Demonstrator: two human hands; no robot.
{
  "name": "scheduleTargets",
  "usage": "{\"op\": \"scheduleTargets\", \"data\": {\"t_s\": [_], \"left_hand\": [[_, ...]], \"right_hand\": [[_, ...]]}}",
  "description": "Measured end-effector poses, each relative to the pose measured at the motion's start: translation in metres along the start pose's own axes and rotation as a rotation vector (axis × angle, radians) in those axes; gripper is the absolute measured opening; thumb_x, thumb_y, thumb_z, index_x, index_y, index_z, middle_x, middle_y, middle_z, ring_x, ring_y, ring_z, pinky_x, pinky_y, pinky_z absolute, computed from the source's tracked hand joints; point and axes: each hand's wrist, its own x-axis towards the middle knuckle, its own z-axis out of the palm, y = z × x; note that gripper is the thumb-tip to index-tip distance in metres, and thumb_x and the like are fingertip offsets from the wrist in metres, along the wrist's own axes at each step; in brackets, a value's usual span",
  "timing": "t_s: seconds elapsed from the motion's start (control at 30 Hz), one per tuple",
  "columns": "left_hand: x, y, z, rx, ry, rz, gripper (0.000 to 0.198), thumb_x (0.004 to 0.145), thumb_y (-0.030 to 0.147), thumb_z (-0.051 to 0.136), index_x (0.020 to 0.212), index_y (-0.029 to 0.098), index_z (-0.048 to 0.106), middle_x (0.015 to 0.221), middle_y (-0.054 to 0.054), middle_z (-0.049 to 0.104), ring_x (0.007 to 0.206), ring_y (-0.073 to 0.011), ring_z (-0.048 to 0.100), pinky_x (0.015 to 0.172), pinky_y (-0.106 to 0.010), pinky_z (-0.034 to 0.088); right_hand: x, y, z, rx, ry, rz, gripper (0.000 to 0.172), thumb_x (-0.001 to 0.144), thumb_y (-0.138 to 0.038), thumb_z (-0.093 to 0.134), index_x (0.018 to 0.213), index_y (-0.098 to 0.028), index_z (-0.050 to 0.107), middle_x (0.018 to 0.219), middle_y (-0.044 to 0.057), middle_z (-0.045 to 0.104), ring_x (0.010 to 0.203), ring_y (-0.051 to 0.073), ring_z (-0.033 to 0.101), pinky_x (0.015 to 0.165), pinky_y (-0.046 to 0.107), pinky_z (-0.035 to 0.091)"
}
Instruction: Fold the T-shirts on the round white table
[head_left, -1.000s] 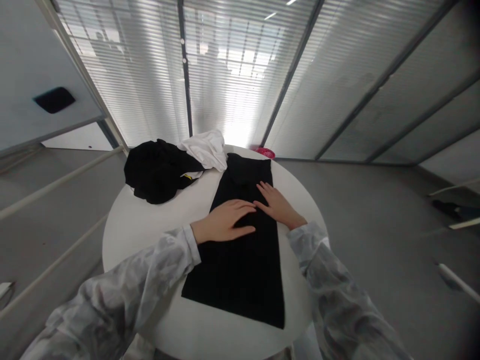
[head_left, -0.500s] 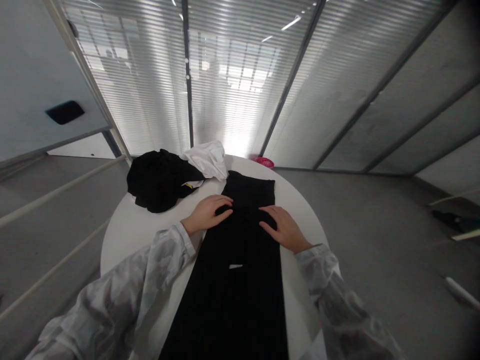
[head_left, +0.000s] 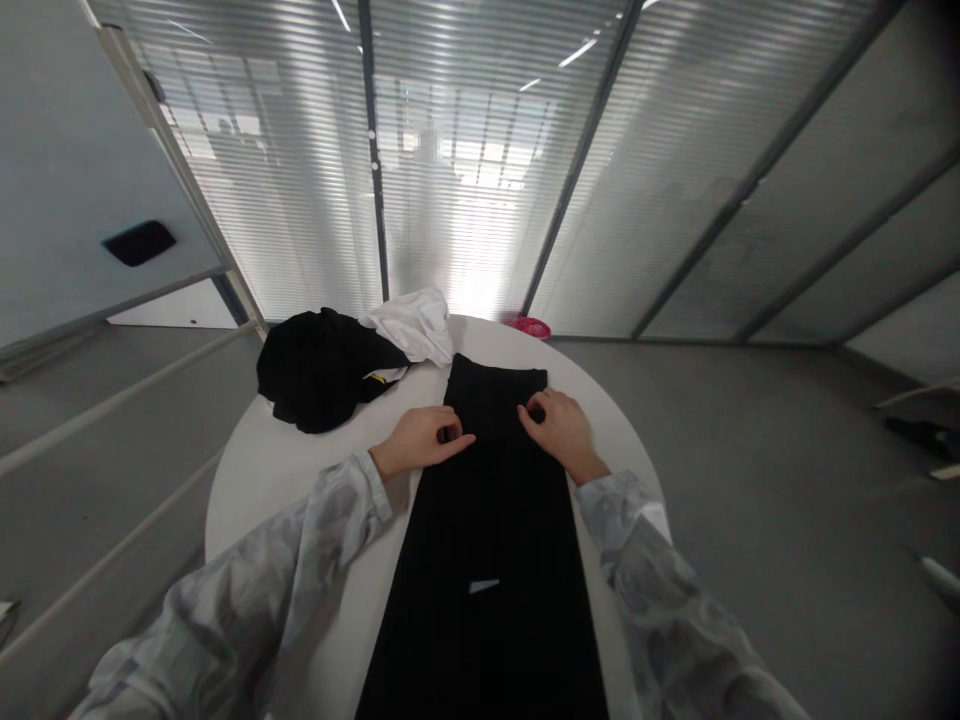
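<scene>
Black trousers (head_left: 491, 520) lie lengthwise on a round white table (head_left: 292, 490), their far edge flat beyond my hands and the legs running toward me. A small pale gap shows between the legs. On the left side of the upper part, my left hand (head_left: 424, 440) is closed with curled fingers, its thumb along the cloth. Opposite it, my right hand (head_left: 559, 430) pinches the cloth near the right edge, thumb and forefinger forming a ring. The exact grip of the fingertips on the black cloth is hard to see.
A bunched black garment (head_left: 322, 370) and a crumpled white cloth (head_left: 416, 325) lie at the table's far left. Behind the table is a pink basket-like item (head_left: 531, 327) by the glass partition (head_left: 480, 200). A pale metal rail (head_left: 127, 395) stands at left.
My fingers have curled in from lying flat and spread, and now pinch at the cloth. The trousers have shifted slightly toward me, with the pale gap lower in view.
</scene>
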Motion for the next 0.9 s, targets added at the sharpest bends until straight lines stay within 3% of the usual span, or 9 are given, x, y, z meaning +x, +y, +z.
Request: {"op": "scheduleTargets", "data": {"t_s": [0.07, 0.17, 0.27, 0.37, 0.47, 0.6, 0.77, 0.83, 0.9], "left_hand": [[0.01, -0.003, 0.002, 0.012, 0.062, -0.035, 0.038, 0.11, 0.055, 0.059, 0.095, 0.024, 0.076, 0.093, -0.003, 0.077, 0.082, -0.0198, 0.072, 0.077, -0.035, 0.055], [0.034, -0.013, 0.009, 0.091, 0.161, -0.026, 0.031, 0.111, 0.05, 0.058, 0.115, 0.024, 0.075, 0.116, -0.009, 0.079, 0.111, -0.0268, 0.074, 0.101, -0.042, 0.058], [0.06, -0.029, 0.021, 0.173, 0.066, -0.052, 0.048, 0.108, 0.053, 0.06, 0.14, 0.018, 0.068, 0.148, -0.016, 0.071, 0.137, -0.0324, 0.067, 0.12, -0.046, 0.051], [0.078, -0.045, 0.035, 0.237, -0.084, -0.173, 0.071, 0.109, 0.062, 0.054, 0.161, 0.013, 0.055, 0.173, -0.019, 0.051, 0.161, -0.0353, 0.048, 0.136, -0.049, 0.035], [0.09, -0.055, 0.046, 0.263, -0.143, -0.29, 0.083, 0.11, 0.068, 0.046, 0.171, 0.013, 0.043, 0.182, -0.018, 0.037, 0.171, -0.0343, 0.032, 0.141, -0.052, 0.022], [0.098, -0.053, 0.056, 0.299, -0.091, -0.375, 0.086, 0.109, 0.07, 0.047, 0.17, 0.009, 0.045, 0.179, -0.021, 0.04, 0.17, -0.0363, 0.034, 0.141, -0.054, 0.022], [0.083, -0.041, 0.053, 0.21, 0.134, -0.196, 0.062, 0.112, 0.056, 0.051, 0.158, 0.015, 0.061, 0.172, -0.017, 0.054, 0.159, -0.0319, 0.051, 0.138, -0.05, 0.034], [0.069, -0.037, 0.047, 0.133, 0.137, -0.053, 0.057, 0.11, 0.053, 0.057, 0.155, 0.019, 0.063, 0.169, -0.014, 0.057, 0.155, -0.03, 0.056, 0.135, -0.049, 0.041], [0.053, -0.033, 0.039, 0.044, 0.048, 0.116, 0.058, 0.108, 0.053, 0.062, 0.156, 0.021, 0.062, 0.167, -0.012, 0.059, 0.153, -0.029, 0.059, 0.132, -0.048, 0.046]], "right_hand": [[-0.002, -0.005, -0.001, -0.047, 0.005, -0.02, 0.025, 0.103, -0.046, 0.064, 0.089, -0.025, 0.064, 0.096, 0.009, 0.071, 0.094, 0.03, 0.068, 0.092, 0.044, 0.051], [-0.007, -0.007, 0.0, -0.058, -0.005, -0.042, 0.023, 0.103, -0.045, 0.065, 0.092, -0.025, 0.063, 0.098, 0.01, 0.071, 0.097, 0.03, 0.066, 0.093, 0.044, 0.05], [-0.009, -0.005, 0.004, -0.031, -0.024, -0.024, 0.024, 0.104, -0.048, 0.063, 0.099, -0.024, 0.065, 0.105, 0.012, 0.072, 0.104, 0.033, 0.066, 0.097, 0.045, 0.052], [-0.01, 0.0, 0.012, 0.011, -0.031, 0.003, 0.036, 0.106, -0.052, 0.059, 0.122, -0.023, 0.069, 0.127, 0.016, 0.073, 0.12, 0.036, 0.066, 0.107, 0.05, 0.053], [-0.011, 0.006, 0.022, 0.04, -0.088, 0.022, 0.056, 0.109, -0.057, 0.051, 0.15, -0.02, 0.061, 0.158, 0.018, 0.062, 0.144, 0.037, 0.059, 0.122, 0.052, 0.047], [-0.01, 0.012, 0.031, 0.022, -0.223, 0.061, 0.075, 0.112, -0.064, 0.039, 0.171, -0.018, 0.044, 0.181, 0.015, 0.04, 0.167, 0.035, 0.038, 0.136, 0.055, 0.032], [-0.007, 0.019, 0.034, 0.009, -0.295, 0.101, 0.083, 0.112, -0.07, 0.034, 0.177, -0.018, 0.033, 0.186, 0.014, 0.028, 0.172, 0.034, 0.027, 0.138, 0.058, 0.026], [-0.004, 0.025, 0.035, 0.019, -0.293, 0.111, 0.083, 0.112, -0.069, 0.035, 0.177, -0.019, 0.034, 0.185, 0.015, 0.028, 0.172, 0.035, 0.028, 0.138, 0.06, 0.027], [0.001, 0.032, 0.037, 0.034, -0.287, 0.112, 0.081, 0.112, -0.068, 0.038, 0.176, -0.019, 0.036, 0.184, 0.016, 0.03, 0.171, 0.036, 0.03, 0.137, 0.063, 0.028]]}}
